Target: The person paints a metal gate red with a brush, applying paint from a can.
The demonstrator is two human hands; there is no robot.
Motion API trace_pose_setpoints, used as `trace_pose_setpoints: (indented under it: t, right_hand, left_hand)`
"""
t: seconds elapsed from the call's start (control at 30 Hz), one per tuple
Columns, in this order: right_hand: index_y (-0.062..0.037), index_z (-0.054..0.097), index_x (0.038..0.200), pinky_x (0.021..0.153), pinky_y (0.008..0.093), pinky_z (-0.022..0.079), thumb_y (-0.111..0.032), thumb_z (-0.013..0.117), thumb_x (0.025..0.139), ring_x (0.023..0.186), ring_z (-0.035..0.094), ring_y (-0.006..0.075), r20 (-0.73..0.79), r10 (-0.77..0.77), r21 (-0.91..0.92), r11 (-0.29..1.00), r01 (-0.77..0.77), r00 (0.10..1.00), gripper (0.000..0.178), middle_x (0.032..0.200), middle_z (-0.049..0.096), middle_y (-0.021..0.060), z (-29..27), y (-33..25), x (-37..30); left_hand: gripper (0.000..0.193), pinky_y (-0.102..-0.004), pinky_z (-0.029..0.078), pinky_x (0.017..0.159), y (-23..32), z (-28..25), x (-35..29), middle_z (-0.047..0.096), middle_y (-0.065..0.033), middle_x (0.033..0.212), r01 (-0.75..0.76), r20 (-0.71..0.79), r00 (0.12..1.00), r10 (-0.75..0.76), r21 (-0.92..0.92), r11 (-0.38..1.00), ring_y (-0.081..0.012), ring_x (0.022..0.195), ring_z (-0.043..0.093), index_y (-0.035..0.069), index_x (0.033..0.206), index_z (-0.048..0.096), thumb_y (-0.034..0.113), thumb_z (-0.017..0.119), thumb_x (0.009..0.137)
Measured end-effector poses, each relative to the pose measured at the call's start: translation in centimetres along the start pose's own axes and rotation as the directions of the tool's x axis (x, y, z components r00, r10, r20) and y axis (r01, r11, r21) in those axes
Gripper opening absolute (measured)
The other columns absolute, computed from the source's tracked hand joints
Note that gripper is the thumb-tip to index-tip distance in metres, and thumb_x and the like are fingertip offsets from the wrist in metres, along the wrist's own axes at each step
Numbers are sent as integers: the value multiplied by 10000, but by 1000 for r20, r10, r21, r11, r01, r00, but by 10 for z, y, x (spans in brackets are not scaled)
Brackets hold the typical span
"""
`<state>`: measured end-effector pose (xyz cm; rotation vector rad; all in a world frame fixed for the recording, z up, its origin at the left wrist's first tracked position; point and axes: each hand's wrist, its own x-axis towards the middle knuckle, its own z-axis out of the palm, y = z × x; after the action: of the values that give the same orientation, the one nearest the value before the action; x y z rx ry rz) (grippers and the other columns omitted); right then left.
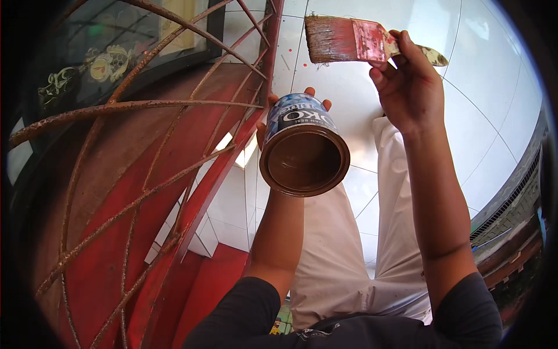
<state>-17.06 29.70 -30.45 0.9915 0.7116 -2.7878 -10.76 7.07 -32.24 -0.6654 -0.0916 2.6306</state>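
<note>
Left hand (279, 116) grip closed around an open paint can (303, 148), fingers wrapped behind it, fingertips showing past the can's far side near the top; can tilted toward the camera so the round mouth faces up at the view, inside coated brown, rim brown too. Left forearm comes up from the lower edge, roughly vertical, elbow bent under a dark sleeve. Right hand (407, 81) grip clamped on a flat paintbrush (354, 39), fingers and thumb pinched on the handle just behind the red-stained ferrule; handle tip pokes out past the hand to the right. Brush held near level, bristles pointing left, brown-red with paint, above and a bit right of the can, not touching it. Right forearm rises steeply from lower right, wrist bent inward. Left of the can: a rusty metal railing (133, 174) with curved bars, partly painted red. Below: white tiled floor (494, 116) with a few red specks, person's white trousers (343, 244).
</note>
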Motion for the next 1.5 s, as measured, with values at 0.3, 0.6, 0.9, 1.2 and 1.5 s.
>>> trace_pose_setpoints:
  t: [0.3,0.6,0.9,1.2,1.5]
  right_hand:
    - [33,540,1190,823,399,578,-200,685,922,932,656,292,-54,108,113,988,-101,993,384,1116,608,132,-11,189,145]
    - [109,493,1201,825,393,585,-161,662,930,921,666,322,-253,132,78,990,-116,959,419,1134,589,218,-29,218,131]
    - [122,592,1054,635,314,604,-162,721,878,726,695,243,-242,-155,-84,987,139,958,358,918,675,189,15,174,121]
    - [120,492,1207,727,369,607,-143,664,924,926,670,331,-404,122,184,982,-50,907,423,1122,593,206,-27,207,142]
    - [120,453,1228,763,372,624,-119,619,951,865,661,334,-489,230,237,963,-126,841,402,1126,575,221,-29,219,168]
  left_hand:
    - [850,-692,566,782,21,-61,-87,252,-263,1528,-12,-341,940,-8,-59,998,-588,1262,404,329,1479,369,449,821,769]
    - [531,-688,563,830,28,-59,-93,308,-174,1537,0,-244,970,-2,-7,1000,-528,1346,325,385,1290,600,459,788,799]
    - [527,-691,552,851,31,-55,-93,313,-155,1542,14,-244,970,-22,-36,999,-529,1347,320,411,1279,609,464,795,789]
    - [509,-721,497,917,26,-55,-89,321,-174,1538,17,-273,962,-13,10,1000,-498,1400,266,394,1277,612,467,783,803]
    - [516,-710,510,903,20,-53,-86,331,-194,1527,8,-259,966,0,29,1000,-491,1381,295,381,1290,602,473,772,812]
